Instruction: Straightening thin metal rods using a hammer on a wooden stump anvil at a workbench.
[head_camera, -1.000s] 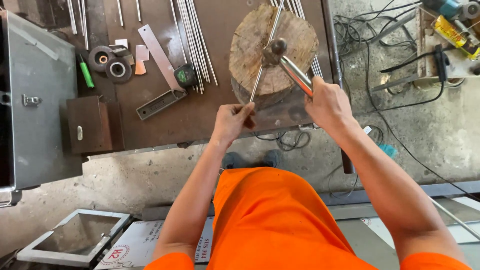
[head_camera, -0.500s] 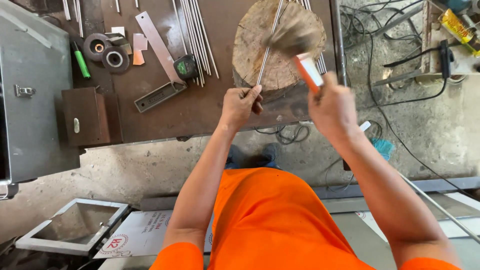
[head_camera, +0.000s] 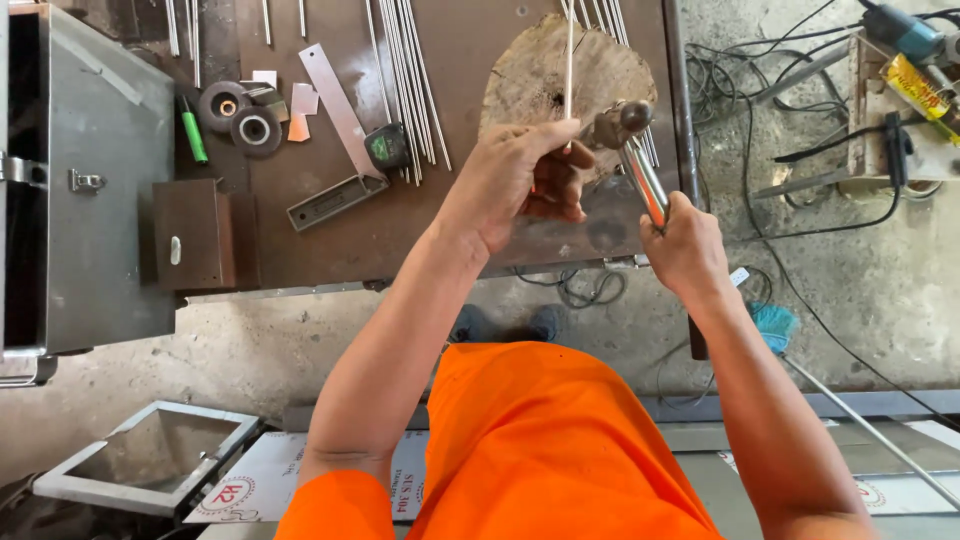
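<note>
Left hand (head_camera: 520, 180) pinching a thin metal rod (head_camera: 569, 50) upright over the wooden block (head_camera: 545, 75), upper centre of the frame. Right hand (head_camera: 685, 245) closed around a hammer (head_camera: 635, 150), head just beside the rod. Loose rods (head_camera: 410, 80) lying left of the block.

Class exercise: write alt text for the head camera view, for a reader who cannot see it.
Seen from above, a person in an orange shirt holds a thin metal rod with the left hand on a round wooden block, while the right hand grips a hammer. More rods lie on the brown workbench.
</note>
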